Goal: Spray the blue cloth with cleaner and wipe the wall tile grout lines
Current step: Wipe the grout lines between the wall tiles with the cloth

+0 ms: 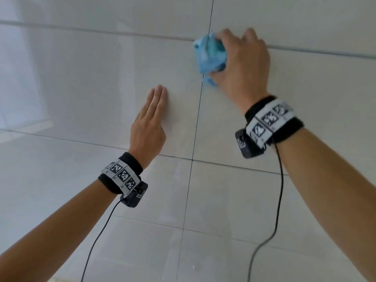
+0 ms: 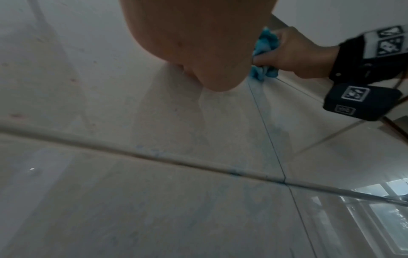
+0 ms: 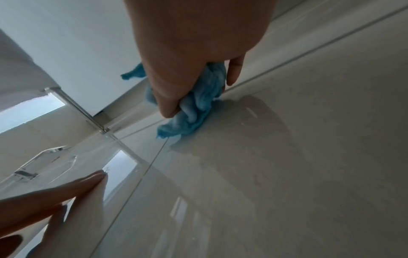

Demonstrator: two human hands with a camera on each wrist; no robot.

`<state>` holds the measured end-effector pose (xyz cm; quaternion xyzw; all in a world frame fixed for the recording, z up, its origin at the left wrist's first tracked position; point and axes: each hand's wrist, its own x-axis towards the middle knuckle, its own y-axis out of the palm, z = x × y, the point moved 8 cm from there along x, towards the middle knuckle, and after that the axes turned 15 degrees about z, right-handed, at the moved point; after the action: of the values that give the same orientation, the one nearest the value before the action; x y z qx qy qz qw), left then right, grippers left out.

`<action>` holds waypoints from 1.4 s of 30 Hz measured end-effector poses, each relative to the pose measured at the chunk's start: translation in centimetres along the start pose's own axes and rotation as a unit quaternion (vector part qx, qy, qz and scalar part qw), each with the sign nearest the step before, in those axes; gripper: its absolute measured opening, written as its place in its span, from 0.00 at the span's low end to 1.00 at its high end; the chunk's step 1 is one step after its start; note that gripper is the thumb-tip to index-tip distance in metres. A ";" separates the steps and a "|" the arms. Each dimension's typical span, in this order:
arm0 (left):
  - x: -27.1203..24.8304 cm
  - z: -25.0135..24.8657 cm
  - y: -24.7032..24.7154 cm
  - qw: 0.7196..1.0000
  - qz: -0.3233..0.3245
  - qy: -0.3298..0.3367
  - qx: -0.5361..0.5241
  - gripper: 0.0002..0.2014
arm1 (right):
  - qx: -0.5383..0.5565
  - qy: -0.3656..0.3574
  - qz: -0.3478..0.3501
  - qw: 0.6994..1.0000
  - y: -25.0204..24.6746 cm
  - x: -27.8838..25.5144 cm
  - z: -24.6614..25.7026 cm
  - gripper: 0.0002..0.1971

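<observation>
My right hand [image 1: 240, 58] grips a bunched blue cloth [image 1: 209, 55] and presses it against the white tiled wall, where the vertical grout line [image 1: 195, 131] crosses a horizontal one [image 1: 122, 34]. The right wrist view shows the blue cloth [image 3: 198, 108] squeezed between fingers and thumb, touching the tile. The left wrist view catches the same blue cloth [image 2: 264, 52] from the side. My left hand [image 1: 150, 121] lies flat on the tile, fingers straight and together, left of the vertical grout line and below the cloth. No spray bottle is in view.
Glossy white tiles [image 1: 81, 78] fill the view, with a lower horizontal grout line [image 1: 81, 141] under my left hand. Black cables [image 1: 278, 200] hang from both wrist cameras. A window reflects in the tiles [image 2: 375, 209]. Faint bluish smears lie along a grout line [image 2: 234, 172].
</observation>
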<state>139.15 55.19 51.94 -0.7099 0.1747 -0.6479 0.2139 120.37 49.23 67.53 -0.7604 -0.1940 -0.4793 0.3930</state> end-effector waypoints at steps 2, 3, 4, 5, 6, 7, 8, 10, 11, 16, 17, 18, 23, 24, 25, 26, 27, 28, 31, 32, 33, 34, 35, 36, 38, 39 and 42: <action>0.0 -0.1 0.0 1.000 0.000 -0.002 0.000 0.43 | 0.019 0.003 -0.007 1.000 -0.4 0.7 0.1 0.29; -0.1 -0.1 0.1 1.000 0.000 -0.003 -0.001 0.43 | 0.020 0.001 -0.006 1.000 -0.1 0.2 0.4 0.32; -0.1 -0.1 0.2 1.000 0.000 -0.003 -0.003 0.43 | 0.020 0.001 -0.008 1.000 0.2 -0.8 0.6 0.34; -0.2 0.0 0.2 1.000 0.000 -0.004 -0.004 0.43 | 0.019 -0.002 -0.014 1.000 0.6 -1.8 0.8 0.35; -0.2 0.0 0.1 1.000 -0.001 -0.005 -0.004 0.43 | 0.017 -0.011 -0.016 1.000 1.1 -2.9 1.1 0.37; -0.2 0.0 0.1 1.000 -0.002 -0.002 -0.005 0.42 | 0.013 -0.023 -0.006 1.000 1.8 -4.1 1.4 0.38; -0.3 0.0 0.0 1.000 -0.002 0.001 -0.006 0.42 | 0.010 -0.037 0.014 0.999 2.9 -5.3 1.8 0.40; -0.3 0.0 0.0 1.000 0.000 0.001 -0.010 0.42 | 0.012 -0.066 0.057 0.996 5.2 -8.3 2.7 0.40; -0.4 0.0 0.1 1.000 0.004 0.000 -0.011 0.42 | 0.014 -0.078 0.073 0.994 6.4 -10.1 3.1 0.39; -0.5 0.0 0.2 1.000 0.023 -0.007 -0.007 0.43 | -0.017 -0.166 0.149 0.975 10.4 -17.3 4.8 0.34; -0.6 0.0 0.2 1.000 0.025 -0.006 -0.008 0.43 | -0.025 -0.171 0.150 0.973 10.3 -17.4 4.8 0.34; -0.7 0.1 0.2 1.000 0.026 -0.009 -0.009 0.44 | -0.033 -0.170 0.147 0.974 9.9 -16.8 4.7 0.34; -1.2 0.1 0.3 0.999 0.039 -0.004 -0.010 0.46 | -0.020 -0.047 0.075 0.996 5.4 -7.7 2.1 0.37; -1.3 0.2 0.2 0.999 0.043 0.000 -0.009 0.45 | -0.009 -0.029 0.071 0.997 4.9 -6.1 1.7 0.38; -1.5 0.3 0.2 0.999 0.047 0.004 -0.007 0.45 | 0.006 -0.017 0.072 0.997 4.7 -5.0 1.4 0.38; -1.8 0.4 0.1 0.999 0.052 0.008 -0.005 0.45 | 0.020 -0.008 0.074 0.997 4.8 -4.6 1.3 0.39; -2.1 0.7 0.0 0.998 0.057 0.011 -0.002 0.44 | 0.029 -0.003 0.077 0.997 5.2 -4.9 1.6 0.40; -2.4 1.0 -0.1 0.998 0.062 0.015 0.002 0.44 | 0.031 -0.004 0.083 0.996 5.9 -5.7 2.1 0.41; -3.8 2.3 -0.3 0.996 0.088 0.021 0.021 0.46 | 0.028 -0.054 0.117 0.991 9.1 -10.6 5.1 0.40; -4.3 2.8 -0.2 0.995 0.096 0.019 0.025 0.46 | 0.029 -0.081 0.129 0.988 10.4 -12.9 6.2 0.38; -4.9 3.4 -0.2 0.994 0.104 0.013 0.028 0.46 | 0.032 -0.106 0.142 0.984 11.7 -15.3 7.4 0.36; -5.4 3.9 -0.2 0.994 0.110 0.006 0.029 0.46 | 0.036 -0.126 0.158 0.979 13.0 -17.7 8.4 0.35; -5.9 4.4 -0.1 0.993 0.114 0.001 0.031 0.46 | 0.042 -0.135 0.180 0.973 14.2 -19.6 9.4 0.34; -6.3 4.7 0.0 0.992 0.119 -0.002 0.033 0.46 | 0.048 -0.134 0.196 0.970 15.2 -21.1 10.2 0.33; -6.9 4.8 0.2 0.991 0.127 -0.007 0.036 0.46 | 0.068 -0.117 0.203 0.970 16.3 -21.8 11.7 0.32; -7.0 4.8 0.2 0.991 0.127 -0.011 0.035 0.46 | 0.076 -0.112 0.201 0.970 16.5 -21.5 12.4 0.31; -6.8 3.6 0.5 0.993 0.114 -0.015 0.029 0.45 | 0.097 -0.105 0.197 0.970 16.2 -20.0 13.8 0.27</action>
<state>142.09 58.63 45.74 -0.6882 0.2324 -0.6137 0.3094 129.91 51.75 40.01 -0.7882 -0.1264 -0.2889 0.5286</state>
